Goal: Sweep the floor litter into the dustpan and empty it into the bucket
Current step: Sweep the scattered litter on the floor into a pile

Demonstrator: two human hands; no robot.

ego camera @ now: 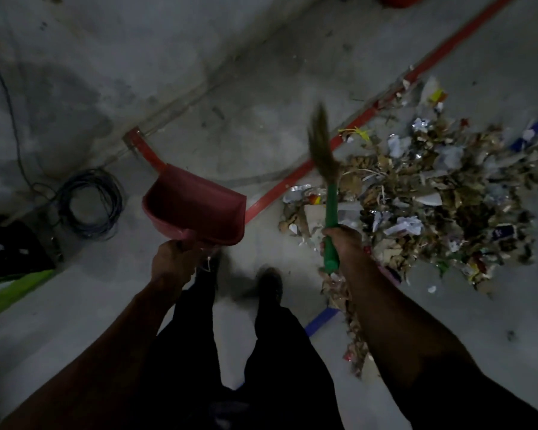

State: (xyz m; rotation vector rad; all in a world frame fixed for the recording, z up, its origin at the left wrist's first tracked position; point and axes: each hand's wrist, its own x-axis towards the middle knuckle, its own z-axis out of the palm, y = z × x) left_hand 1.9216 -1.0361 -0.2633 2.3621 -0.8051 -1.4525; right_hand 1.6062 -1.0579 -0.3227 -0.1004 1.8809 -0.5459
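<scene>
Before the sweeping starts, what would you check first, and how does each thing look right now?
1. Left hand grips the dustpan handle: ok.
2. Right hand grips the broom: ok.
3. Dustpan empty, ready for litter: ok.
4. Dustpan down on the floor beside the litter pile: not ok, it is held up and left of the pile.
5. Broom bristles on the litter: not ok, they are raised.
6. Bucket within reach: cannot tell; only a red edge shows at the top.

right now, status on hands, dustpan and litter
Left hand grips red dustpan, held up, looks empty. Right hand grips green-handled broom, bristles raised. Litter pile unswept on floor, right. Nothing blocking.
</scene>
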